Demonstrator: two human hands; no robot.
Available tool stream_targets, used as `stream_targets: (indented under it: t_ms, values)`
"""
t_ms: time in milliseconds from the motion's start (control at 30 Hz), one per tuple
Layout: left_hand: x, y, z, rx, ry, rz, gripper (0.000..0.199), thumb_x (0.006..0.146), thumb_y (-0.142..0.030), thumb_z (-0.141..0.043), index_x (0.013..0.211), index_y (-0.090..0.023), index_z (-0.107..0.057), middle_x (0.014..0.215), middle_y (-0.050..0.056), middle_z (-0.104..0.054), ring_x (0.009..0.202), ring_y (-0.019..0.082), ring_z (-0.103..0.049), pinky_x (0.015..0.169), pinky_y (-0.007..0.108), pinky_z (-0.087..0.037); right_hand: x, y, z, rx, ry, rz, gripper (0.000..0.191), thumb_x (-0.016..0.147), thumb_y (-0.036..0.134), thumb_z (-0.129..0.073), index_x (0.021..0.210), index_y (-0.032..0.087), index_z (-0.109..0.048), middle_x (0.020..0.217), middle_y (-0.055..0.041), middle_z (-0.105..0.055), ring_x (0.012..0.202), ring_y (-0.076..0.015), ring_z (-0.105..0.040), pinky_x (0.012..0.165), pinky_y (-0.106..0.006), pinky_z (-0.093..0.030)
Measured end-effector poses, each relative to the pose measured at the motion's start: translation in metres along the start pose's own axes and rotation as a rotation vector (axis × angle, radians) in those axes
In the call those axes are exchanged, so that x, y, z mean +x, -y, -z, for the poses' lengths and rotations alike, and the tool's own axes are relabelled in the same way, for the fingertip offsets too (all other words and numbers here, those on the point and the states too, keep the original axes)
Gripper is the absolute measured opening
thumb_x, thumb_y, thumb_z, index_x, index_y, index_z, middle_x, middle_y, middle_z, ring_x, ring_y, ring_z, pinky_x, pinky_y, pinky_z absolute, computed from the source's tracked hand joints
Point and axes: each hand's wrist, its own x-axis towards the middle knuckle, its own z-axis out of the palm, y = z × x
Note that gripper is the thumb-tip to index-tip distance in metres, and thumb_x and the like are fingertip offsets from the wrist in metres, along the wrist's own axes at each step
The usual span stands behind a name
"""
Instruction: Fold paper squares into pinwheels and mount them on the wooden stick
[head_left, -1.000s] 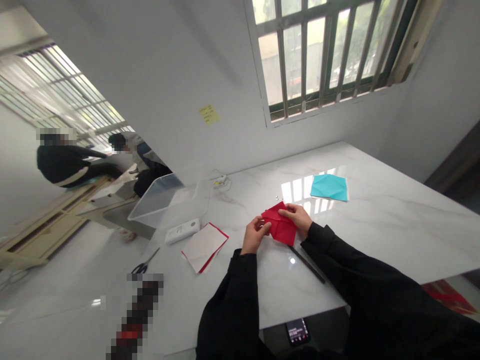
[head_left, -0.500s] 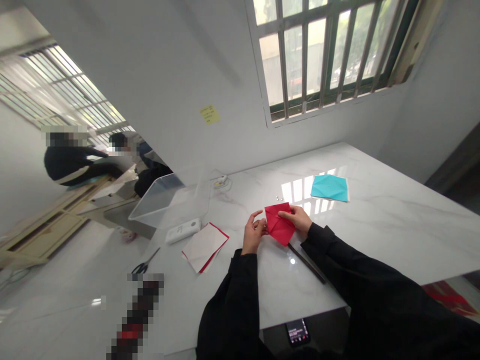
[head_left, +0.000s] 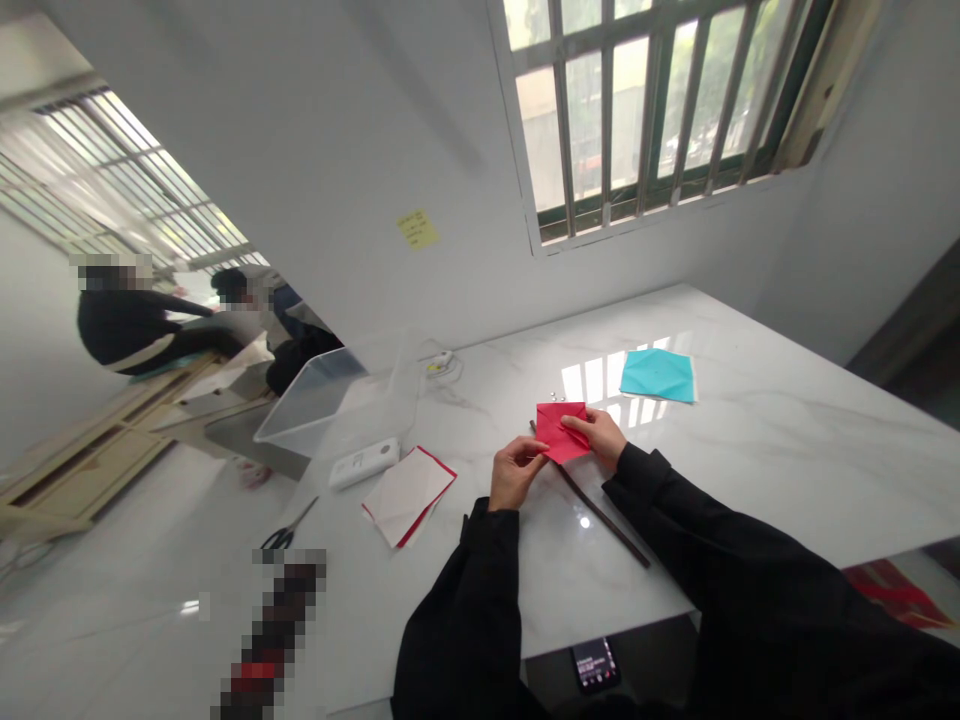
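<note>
A small folded red paper, shaped like an envelope, is held up between my two hands above the table. My left hand pinches its lower left corner with thumb and fingertips. My right hand grips the right side, thumb on the front face and the fingers behind it, partly hidden. Beneath the paper a thin dark brown stick lies slantwise on the table. A few tiny shiny pieces sit just beyond the paper.
A stack of white and red sheets lies to the left, near a white box-like device and scissors. Turquoise paper lies back right. A clear plastic bin stands back left. A phone rests below the table edge. Two people sit far left.
The lower part of the red paper has been folded up, making it shorter. My left hand has closed from loosely spread fingers onto its lower left corner. More of the stick shows.
</note>
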Motion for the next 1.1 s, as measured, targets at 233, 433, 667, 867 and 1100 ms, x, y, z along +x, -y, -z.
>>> stream_targets:
  t_ms: [233, 433, 667, 867, 1100]
  values:
    - [0.0017, -0.0028, -0.0008, -0.065, -0.082, 0.064, 0.042, 0.066, -0.036, -0.089, 0.095, -0.018, -0.065, 0.098, 0.002, -0.069, 0.072, 0.012, -0.067, 0.068, 0.024, -0.053, 0.0011, -0.0026, 0.0011, -0.006, 0.009, 0.000, 0.046, 0.064, 0.040, -0.088, 0.098, 0.014, -0.073, 0.093, -0.0096, -0.078, 0.082, -0.0249, -0.074, 0.074, -0.035, -0.061]
    - [0.0023, -0.0051, 0.0018, -0.077, -0.069, 0.090, 0.036, 0.068, -0.035, -0.087, 0.085, -0.016, -0.062, 0.080, 0.001, -0.068, 0.066, 0.012, -0.066, 0.063, 0.023, -0.052, 0.0014, -0.0004, 0.0015, 0.021, 0.006, -0.021, 0.036, 0.066, 0.034, -0.088, 0.093, 0.014, -0.074, 0.090, -0.0091, -0.079, 0.080, -0.0243, -0.074, 0.075, -0.035, -0.061]
    - [0.0002, -0.0066, 0.0006, -0.018, -0.071, 0.067, 0.031, 0.074, -0.039, -0.083, 0.088, -0.014, -0.070, 0.071, 0.003, -0.070, 0.065, 0.014, -0.067, 0.065, 0.025, -0.054, 0.0008, 0.0013, 0.0004, 0.030, -0.003, -0.034, 0.027, 0.070, 0.029, -0.085, 0.089, 0.013, -0.074, 0.086, -0.0092, -0.078, 0.078, -0.0232, -0.074, 0.075, -0.034, -0.061]
    - [-0.0008, -0.0059, 0.0001, 0.017, -0.006, 0.045, 0.039, 0.071, -0.033, -0.086, 0.103, -0.017, -0.071, 0.095, 0.007, -0.075, 0.079, 0.017, -0.072, 0.075, 0.027, -0.058, -0.0012, 0.0066, -0.0021, 0.159, -0.009, -0.131, 0.015, 0.076, 0.021, -0.078, 0.088, 0.014, -0.073, 0.086, -0.0095, -0.078, 0.079, -0.0238, -0.074, 0.077, -0.036, -0.062]
    - [0.0003, -0.0020, 0.0028, -0.057, -0.035, 0.065, 0.028, 0.075, -0.037, -0.082, 0.091, -0.015, -0.074, 0.081, 0.006, -0.076, 0.072, 0.017, -0.071, 0.072, 0.030, -0.058, -0.0030, 0.0058, -0.0010, 0.153, 0.095, -0.166, 0.018, 0.077, 0.023, -0.077, 0.091, 0.012, -0.072, 0.091, -0.0115, -0.078, 0.082, -0.0238, -0.075, 0.082, -0.037, -0.061]
